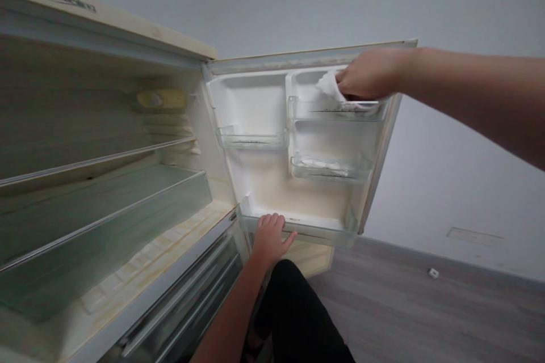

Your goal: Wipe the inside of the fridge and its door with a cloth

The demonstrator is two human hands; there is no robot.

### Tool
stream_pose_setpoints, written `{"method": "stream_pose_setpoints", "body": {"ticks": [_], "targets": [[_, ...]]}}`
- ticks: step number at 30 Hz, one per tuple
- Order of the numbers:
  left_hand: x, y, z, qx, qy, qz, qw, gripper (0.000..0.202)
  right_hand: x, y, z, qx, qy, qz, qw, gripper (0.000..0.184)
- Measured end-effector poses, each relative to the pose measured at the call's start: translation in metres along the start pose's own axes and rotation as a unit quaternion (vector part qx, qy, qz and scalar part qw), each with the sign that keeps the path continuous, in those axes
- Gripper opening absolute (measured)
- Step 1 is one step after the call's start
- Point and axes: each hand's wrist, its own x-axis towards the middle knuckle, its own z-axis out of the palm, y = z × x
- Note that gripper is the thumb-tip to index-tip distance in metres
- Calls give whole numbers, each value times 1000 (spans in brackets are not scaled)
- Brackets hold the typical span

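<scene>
An open fridge door (272,181) shows its white inner side with clear plastic racks. My right hand (368,74) reaches into the top right rack (315,109) and is closed on a white cloth (330,88), which is pressed against the rack. My left hand (270,235) grips the rim of the bottom door rack (323,227), fingers curled over its edge. A middle left rack (251,139) and a middle right rack (330,169) hang between them.
The fridge interior (97,181) with glass shelves is at the left, with a drawer (187,300) below. My leg in black trousers (298,317) is at the bottom. Grey wooden floor (426,312) and a pale wall lie to the right.
</scene>
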Motion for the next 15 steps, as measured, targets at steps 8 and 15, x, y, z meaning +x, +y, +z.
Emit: {"method": "stream_pose_setpoints", "body": {"ticks": [8,15], "targets": [[1,2,-3,11,-9,1,1000,28,-33,11,-4,5,109,72,991,46],[2,0,1,19,2,14,1000,28,-114,-1,70,101,371,231,894,51]]}}
